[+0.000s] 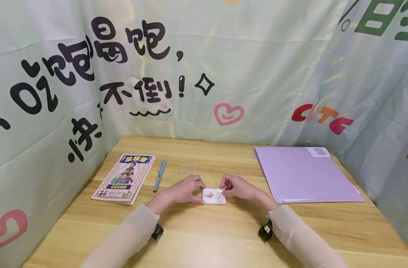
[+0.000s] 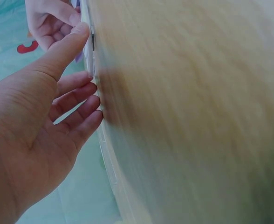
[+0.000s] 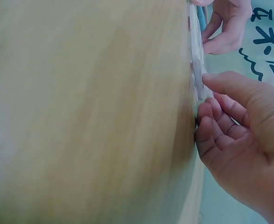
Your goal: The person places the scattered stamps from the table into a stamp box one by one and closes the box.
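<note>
A small flat case [image 1: 209, 196] with a pale rim lies on the wooden table between the two hands. Two small printed pictures show on its top, a larger one on the left and a purplish one on the right. My left hand [image 1: 188, 189] holds the case's left end, thumb at the near side and forefinger at the far side; in the left wrist view its other fingers rest near the tabletop. With thumb and forefinger my right hand [image 1: 239, 187] pinches the right end, its other fingers curled. Whether it grips a separate card there is hidden.
A clear rectangular plastic piece [image 1: 188, 169] lies behind the left hand. Further left are a blue pen [image 1: 159, 176] and a booklet [image 1: 123, 178]. A purple folder [image 1: 304, 175] with papers under it occupies the right side. Printed fabric [image 1: 257, 74] hangs behind the table.
</note>
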Tool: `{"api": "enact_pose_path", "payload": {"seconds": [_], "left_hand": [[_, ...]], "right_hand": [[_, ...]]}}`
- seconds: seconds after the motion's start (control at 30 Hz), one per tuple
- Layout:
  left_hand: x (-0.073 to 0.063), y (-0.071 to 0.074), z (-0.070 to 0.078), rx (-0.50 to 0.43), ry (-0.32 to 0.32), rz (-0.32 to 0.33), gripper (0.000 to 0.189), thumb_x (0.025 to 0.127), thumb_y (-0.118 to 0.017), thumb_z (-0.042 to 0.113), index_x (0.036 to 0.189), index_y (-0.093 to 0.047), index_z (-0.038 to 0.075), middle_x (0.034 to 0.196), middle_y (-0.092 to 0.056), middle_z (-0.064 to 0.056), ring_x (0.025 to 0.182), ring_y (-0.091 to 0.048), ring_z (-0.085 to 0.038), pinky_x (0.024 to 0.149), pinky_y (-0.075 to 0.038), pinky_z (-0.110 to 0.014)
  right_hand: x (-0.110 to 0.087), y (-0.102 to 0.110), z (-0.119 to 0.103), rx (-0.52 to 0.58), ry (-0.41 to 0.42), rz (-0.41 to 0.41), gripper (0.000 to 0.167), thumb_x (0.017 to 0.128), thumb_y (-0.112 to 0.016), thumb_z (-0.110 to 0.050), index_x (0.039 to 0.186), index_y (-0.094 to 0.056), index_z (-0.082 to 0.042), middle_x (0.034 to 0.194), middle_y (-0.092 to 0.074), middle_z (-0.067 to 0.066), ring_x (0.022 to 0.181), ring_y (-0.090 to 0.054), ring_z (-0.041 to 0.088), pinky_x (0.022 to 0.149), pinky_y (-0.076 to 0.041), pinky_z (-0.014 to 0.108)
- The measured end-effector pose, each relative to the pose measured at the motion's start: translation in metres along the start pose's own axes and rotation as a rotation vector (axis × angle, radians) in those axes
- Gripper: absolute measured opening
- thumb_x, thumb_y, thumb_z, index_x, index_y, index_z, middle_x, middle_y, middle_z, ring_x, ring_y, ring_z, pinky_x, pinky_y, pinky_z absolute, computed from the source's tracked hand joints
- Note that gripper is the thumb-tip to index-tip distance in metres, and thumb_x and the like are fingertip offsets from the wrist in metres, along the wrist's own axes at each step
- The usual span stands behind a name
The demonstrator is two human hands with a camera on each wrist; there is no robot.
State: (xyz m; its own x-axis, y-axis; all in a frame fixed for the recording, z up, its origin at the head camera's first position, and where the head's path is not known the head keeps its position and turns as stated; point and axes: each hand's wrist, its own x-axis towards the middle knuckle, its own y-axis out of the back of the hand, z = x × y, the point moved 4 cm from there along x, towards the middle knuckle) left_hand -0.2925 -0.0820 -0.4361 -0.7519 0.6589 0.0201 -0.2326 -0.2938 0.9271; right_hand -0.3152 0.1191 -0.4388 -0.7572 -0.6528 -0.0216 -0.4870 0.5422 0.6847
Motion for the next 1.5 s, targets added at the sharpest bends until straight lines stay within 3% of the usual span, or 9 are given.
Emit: {"api": "enact_pose_path", "payload": {"seconds": [1.03,1.5], "left_hand": [[0.0,-0.001,-0.001,-0.001,-0.002,0.001,0.055,0.081,-0.078,0.041,0.122,-0.065,0.007,0.114,-0.06,0.0,0.109,-0.052,-0.016,0.098,-0.049,-0.034],[-0.002,0.0,0.0,-0.001,-0.008,0.006,0.055,0.081,-0.077,0.042,0.122,-0.065,0.008,0.113,-0.059,0.0,0.107,-0.052,-0.015,0.095,-0.05,-0.033]], "right_hand": [[-0.002,0.001,0.0,-0.024,0.011,-0.012,0.013,0.088,-0.068,-0.004,0.095,-0.057,-0.002,0.082,-0.057,0.003,0.075,-0.05,0.009,0.066,-0.045,0.018],[-0.005,0.012,-0.001,-0.083,0.031,0.104,0.012,0.093,-0.064,-0.014,0.1,-0.058,-0.006,0.088,-0.063,0.003,0.079,-0.056,0.008,0.068,-0.05,0.019]]}}
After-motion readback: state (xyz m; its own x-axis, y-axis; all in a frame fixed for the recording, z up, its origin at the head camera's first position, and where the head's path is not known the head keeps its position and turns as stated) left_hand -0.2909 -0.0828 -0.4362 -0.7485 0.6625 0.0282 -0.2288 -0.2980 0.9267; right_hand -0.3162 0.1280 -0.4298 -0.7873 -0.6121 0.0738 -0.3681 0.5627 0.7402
